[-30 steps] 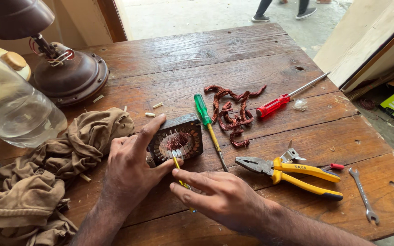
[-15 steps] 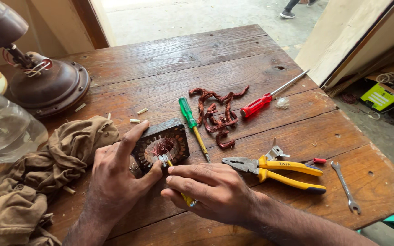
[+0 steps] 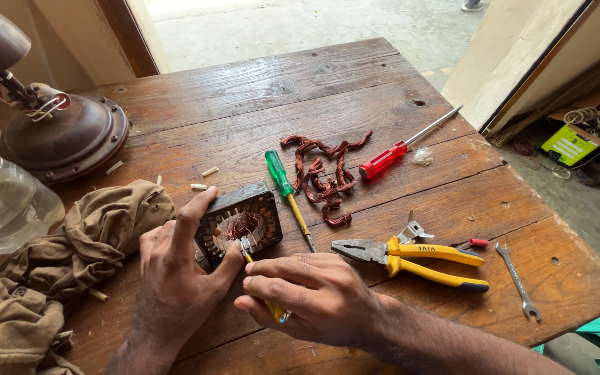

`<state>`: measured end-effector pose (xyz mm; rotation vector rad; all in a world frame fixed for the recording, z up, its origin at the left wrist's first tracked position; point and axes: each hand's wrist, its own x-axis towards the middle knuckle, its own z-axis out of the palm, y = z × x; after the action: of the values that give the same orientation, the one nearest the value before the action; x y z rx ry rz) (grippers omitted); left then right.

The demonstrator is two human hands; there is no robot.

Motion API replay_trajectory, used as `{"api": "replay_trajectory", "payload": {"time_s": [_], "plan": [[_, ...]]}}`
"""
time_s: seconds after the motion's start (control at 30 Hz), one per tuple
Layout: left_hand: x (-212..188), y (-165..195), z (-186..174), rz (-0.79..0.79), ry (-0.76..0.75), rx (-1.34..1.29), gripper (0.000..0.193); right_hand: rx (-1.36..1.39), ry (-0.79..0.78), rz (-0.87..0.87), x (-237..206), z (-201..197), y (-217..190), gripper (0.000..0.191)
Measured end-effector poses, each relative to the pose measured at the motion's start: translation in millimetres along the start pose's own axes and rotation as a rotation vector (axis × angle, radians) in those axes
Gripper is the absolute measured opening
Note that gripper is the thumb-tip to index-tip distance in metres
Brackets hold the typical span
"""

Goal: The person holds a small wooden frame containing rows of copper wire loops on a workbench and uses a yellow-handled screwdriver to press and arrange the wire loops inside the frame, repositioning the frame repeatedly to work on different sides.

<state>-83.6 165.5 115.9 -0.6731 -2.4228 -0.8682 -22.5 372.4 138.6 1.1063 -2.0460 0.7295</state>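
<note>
- At nine o'clock on the wooden table (image 3: 383, 90) a crumpled brown cloth (image 3: 57, 271) lies beside a clear plastic bottle (image 3: 1, 201), with a brown metal motor housing (image 3: 64, 139) at ten o'clock; I touch none of them.
- My left hand (image 3: 175, 278) clamps the square stator core (image 3: 239, 223) just left of centre, index finger along its left edge and thumb pressed at its lower side, holding it flat on the boards.
- Copper winding remains bunched in the core's middle and in some slots, so I judge the stripping only partly done.
- My right hand (image 3: 314, 295), at six o'clock, is closed tight around a yellow-handled tool (image 3: 272, 309) whose metal tip sits in the slots at the core's lower rim.
- At one o'clock from the core lies a heap of pulled copper wire (image 3: 324, 177), which tells me a good share is already out.
- A green screwdriver (image 3: 287, 194) lies just beside the core; a red screwdriver (image 3: 401, 149) lies beyond the heap at two o'clock.
- At three o'clock rest yellow pliers (image 3: 411, 257) and a small spanner (image 3: 519, 281), both unused now.
</note>
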Motion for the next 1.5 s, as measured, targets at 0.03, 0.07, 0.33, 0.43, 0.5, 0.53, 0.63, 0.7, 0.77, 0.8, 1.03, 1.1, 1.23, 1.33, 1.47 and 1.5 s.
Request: {"api": "replay_trajectory", "payload": {"time_s": [0.03, 0.07, 0.33, 0.43, 0.5, 0.53, 0.63, 0.7, 0.77, 0.8, 1.03, 1.1, 1.23, 1.33, 1.47, 1.5], "plan": [[-1, 0, 1, 0.001, 0.010, 0.000, 0.075, 0.008, 0.004, 0.001, 0, 0, 0, 0.022], [-1, 0, 3, 0.002, 0.021, 0.000, 0.074, 0.015, 0.007, 0.003, 0, 1, 0, 0.022], [-5, -7, 13, 0.024, 0.072, 0.054, 0.067, 0.028, 0.016, -0.001, -1, 1, 2, 0.021], [-5, -8, 13, 0.018, 0.075, 0.067, 0.067, 0.017, 0.016, -0.002, 0, 4, 1, 0.021], [-6, -8, 11, 0.032, 0.089, 0.085, 0.067, 0.006, 0.021, -0.006, 1, 7, 1, 0.019], [-7, -8, 9, 0.049, 0.105, 0.079, 0.065, -0.004, 0.038, 0.012, 2, 8, 0, 0.020], [-17, -11, -2, 0.055, 0.102, 0.062, 0.063, 0.000, 0.078, 0.072, 3, 13, -1, 0.018], [-21, -19, -10, 0.026, 0.055, -0.002, 0.066, -0.016, 0.105, 0.104, 4, 17, 0, 0.016], [-24, -28, -14, 0.044, 0.140, -0.168, 0.060, -0.049, 0.150, 0.127, 5, 21, 2, 0.015], [-25, -34, -15, 0.053, 0.184, -0.254, 0.058, -0.023, 0.141, 0.164, 4, 22, 2, 0.014], [-27, -62, -9, -0.125, -0.027, -0.346, 0.049, 0.029, 0.188, 0.278, -6, 33, -2, 0.010], [-29, -65, -11, -0.095, -0.133, -0.352, 0.043, 0.018, 0.175, 0.280, -7, 34, 1, 0.011], [-31, -64, -14, -0.174, -0.266, -0.307, 0.041, -0.059, -0.004, 0.271, -10, 42, 8, 0.016], [-29, -62, -19, -0.163, -0.284, -0.321, 0.036, -0.091, -0.166, 0.242, -13, 55, 13, 0.021], [-29, -62, -26, -0.127, -0.317, -0.270, 0.031, -0.113, -0.425, 0.379, -15, 66, 13, 0.030], [-29, -62, -27, -0.101, -0.320, -0.260, 0.031, -0.104, -0.439, 0.418, -13, 67, 12, 0.032]]}}
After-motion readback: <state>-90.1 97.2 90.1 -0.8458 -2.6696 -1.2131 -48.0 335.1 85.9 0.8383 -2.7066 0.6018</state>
